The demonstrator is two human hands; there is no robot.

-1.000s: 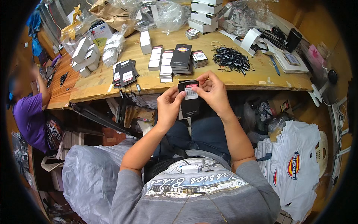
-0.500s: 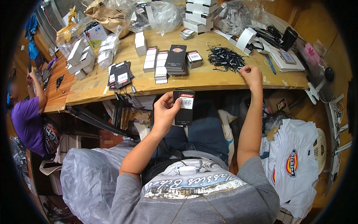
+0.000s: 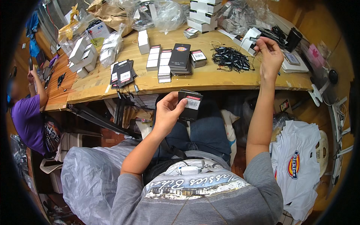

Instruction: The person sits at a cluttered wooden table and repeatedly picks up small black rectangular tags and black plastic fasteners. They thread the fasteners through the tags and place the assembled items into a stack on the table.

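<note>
Over my lap, in front of the table edge, my left hand [image 3: 168,114] pinches a few black hang tags [image 3: 192,108] between thumb and fingers; the front one bears a white barcode sticker. Raised above the table at the right, my right hand [image 3: 270,58] grips a black hang tag string [image 3: 254,39] by its fingertips. Below it lies a tangled pile of black tag strings [image 3: 230,59]. Left of that pile stand a short stack of stickered tags [image 3: 198,57], a taller stack of black tags [image 3: 180,58] and white label stacks [image 3: 153,58]. Several fanned tags [image 3: 124,76] with strings lie near the edge.
White boxes [image 3: 203,17] are stacked at the back, more white boxes [image 3: 83,56] at the left. A clear plastic bag [image 3: 168,17] lies behind. White T-shirts [image 3: 296,168] are piled at my right. A person in a purple shirt [image 3: 26,120] sits at far left.
My right hand has risen from the string pile, up and to the right, with a string in its fingers. My left hand has shifted slightly right and tilted the tags.
</note>
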